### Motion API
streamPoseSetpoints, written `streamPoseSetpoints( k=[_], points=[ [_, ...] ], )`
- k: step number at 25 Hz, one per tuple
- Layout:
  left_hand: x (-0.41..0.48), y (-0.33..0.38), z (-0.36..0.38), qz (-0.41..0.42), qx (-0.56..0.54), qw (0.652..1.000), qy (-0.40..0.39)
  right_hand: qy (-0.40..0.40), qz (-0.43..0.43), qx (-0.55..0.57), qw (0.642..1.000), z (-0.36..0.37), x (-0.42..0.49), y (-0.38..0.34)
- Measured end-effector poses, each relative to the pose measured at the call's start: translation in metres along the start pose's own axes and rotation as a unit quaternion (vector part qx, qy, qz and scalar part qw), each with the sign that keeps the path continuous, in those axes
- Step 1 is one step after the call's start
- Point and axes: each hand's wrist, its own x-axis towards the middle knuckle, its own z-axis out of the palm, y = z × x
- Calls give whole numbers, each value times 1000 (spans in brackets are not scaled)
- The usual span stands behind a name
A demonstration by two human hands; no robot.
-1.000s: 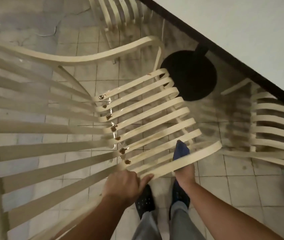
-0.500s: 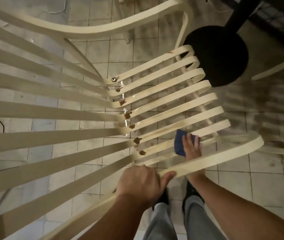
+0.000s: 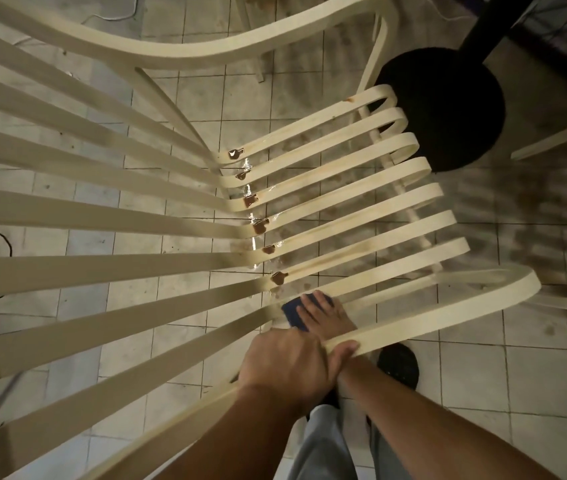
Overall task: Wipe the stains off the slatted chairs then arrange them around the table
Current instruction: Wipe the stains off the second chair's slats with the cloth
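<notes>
The job looks barely begun. The chair (image 3: 67,271) fills most of the frame, its slats fanning from the left edge toward the right, and 6 brown stains (image 3: 260,226) sit pooled in a row at the bend of the slats, mid-frame, all unwiped as far as I can see. Faint rusty streaks run along several slats to the right of them, and the floor (image 3: 517,375) beneath glistens with something wet. The left grip (image 3: 285,365), low in the centre, is curled tight round the chair's near arm, steadying it. The right grip (image 3: 323,317) reaches under that arm and lies with fingers flat on a blue cloth (image 3: 290,311), pressing it against the slat nearest the person, just below the lowest stain; I cannot tell whether the thumb has hold of the cloth from underneath. So I judge the wiping is at 1 slat out of many, with the worst marks yet to come. The arranging is not settled either: the chair faces the counter's black base (image 3: 444,109) at upper right, while a second chair (image 3: 559,135) shows only as a strip at the right edge.
</notes>
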Motion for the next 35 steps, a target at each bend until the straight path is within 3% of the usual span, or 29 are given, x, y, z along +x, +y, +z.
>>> streamPoseSetpoints(
  k=[2,5,8,10,13,15,18,21,22,24,25,26,28,31,35],
  points=[
    [-1,-2,2,-2,6,1000,6,-47,-13,5,999,-6,-13,52],
    [0,-2,7,-3,-9,1000,18,81,114,0,990,-27,-36,140],
    [1,-4,8,-1,-30,999,26,116,260,30,958,-53,-36,171],
    [0,-3,9,0,-32,999,21,146,293,17,945,-48,-23,157],
    [1,-1,4,-9,-18,1000,7,189,272,14,943,-16,-11,94],
    [1,-1,2,-19,1,1000,-1,163,227,31,960,-4,-2,44],
    [0,2,-2,-23,7,999,-21,17,96,151,984,22,7,-30],
    [1,2,2,-25,13,999,-23,-50,74,224,970,10,7,-54],
    [2,1,4,-22,9,999,-24,-34,30,195,980,1,9,-46],
    [2,1,6,-24,7,999,-22,-29,-14,30,999,-2,9,-9],
    [3,1,6,-28,14,999,-16,-48,-14,-7,999,-9,1,16],
    [3,1,5,-31,20,999,-9,-10,-7,-6,1000,-14,-6,45],
    [2,0,6,-31,10,999,0,58,56,69,994,-22,-16,100],
    [1,-2,9,-20,-19,1000,1,85,174,134,972,-41,-29,159],
    [0,0,5,-28,6,1000,6,100,228,89,964,-39,-18,119]
  ],
)
